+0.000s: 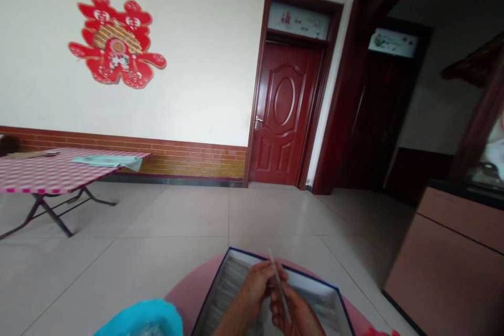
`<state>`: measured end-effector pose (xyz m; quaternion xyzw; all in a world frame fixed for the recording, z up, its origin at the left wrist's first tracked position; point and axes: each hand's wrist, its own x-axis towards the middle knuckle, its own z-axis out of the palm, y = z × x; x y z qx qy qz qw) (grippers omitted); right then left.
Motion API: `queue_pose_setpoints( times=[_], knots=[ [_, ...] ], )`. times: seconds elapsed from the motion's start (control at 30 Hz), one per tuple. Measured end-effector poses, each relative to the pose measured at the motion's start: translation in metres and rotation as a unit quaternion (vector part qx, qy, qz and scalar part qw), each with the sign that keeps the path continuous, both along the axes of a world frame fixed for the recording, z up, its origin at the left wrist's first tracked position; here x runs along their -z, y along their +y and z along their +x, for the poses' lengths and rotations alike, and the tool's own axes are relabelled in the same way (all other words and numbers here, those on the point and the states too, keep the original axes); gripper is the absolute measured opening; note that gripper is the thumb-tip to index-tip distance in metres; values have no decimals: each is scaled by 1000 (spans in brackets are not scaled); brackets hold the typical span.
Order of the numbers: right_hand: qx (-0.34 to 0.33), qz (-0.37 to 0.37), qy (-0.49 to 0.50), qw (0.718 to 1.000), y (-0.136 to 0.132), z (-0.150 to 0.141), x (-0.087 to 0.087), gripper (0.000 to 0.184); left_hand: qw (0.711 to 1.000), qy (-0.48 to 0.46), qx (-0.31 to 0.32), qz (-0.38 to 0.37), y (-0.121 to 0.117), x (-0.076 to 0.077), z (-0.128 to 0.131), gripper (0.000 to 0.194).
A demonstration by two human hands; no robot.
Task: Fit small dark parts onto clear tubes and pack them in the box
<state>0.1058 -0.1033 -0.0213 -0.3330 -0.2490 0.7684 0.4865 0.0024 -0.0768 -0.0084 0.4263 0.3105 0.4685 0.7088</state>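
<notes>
Both my hands are together above an open box [205, 294] with a blue rim and pale inner walls. My left hand [252, 289] is closed, its thumb and fingers pinching a thin, whitish translucent strip [282, 294] near its upper part. Lower down, my right hand [297, 310] is closed around the same strip, which stands tilted between the hands. The strip's exact kind cannot be made out. Inside the box, beneath and beside my hands, lie many similar greyish translucent strips [226, 286], blurred and partly hidden by my wrists.
The box rests on a pink round surface [185, 283]. A bright blue bag or lined container [145, 317] is at the lower left. Farther back stand a folding table [35, 170] with a checked cover and, at right, a pinkish cabinet [452, 257]. A red door [285, 110] is shut.
</notes>
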Motion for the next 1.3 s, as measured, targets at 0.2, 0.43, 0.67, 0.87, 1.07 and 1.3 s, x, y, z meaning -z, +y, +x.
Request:
queue_pose_setpoints(
  times=[0.2,0.43,0.67,0.87,1.07,1.3],
  knots=[
    [87,84,17,993,5,7,2,27,985,79,-73,134,-2,1,3,36],
    [241,48,28,969,15,24,3,40,813,408,-210,359,-9,11,2,21],
    [254,55,36,965,17,21,7,37,714,501,-183,453,-10,21,9,24],
    [197,62,3,979,19,21,12,37,681,509,-221,479,-10,23,9,30],
    [179,64,-37,981,18,18,15,43,670,525,-241,466,-14,22,14,31],
    [259,62,-148,952,14,23,14,42,677,526,-227,462,-20,22,23,29]
  ],
)
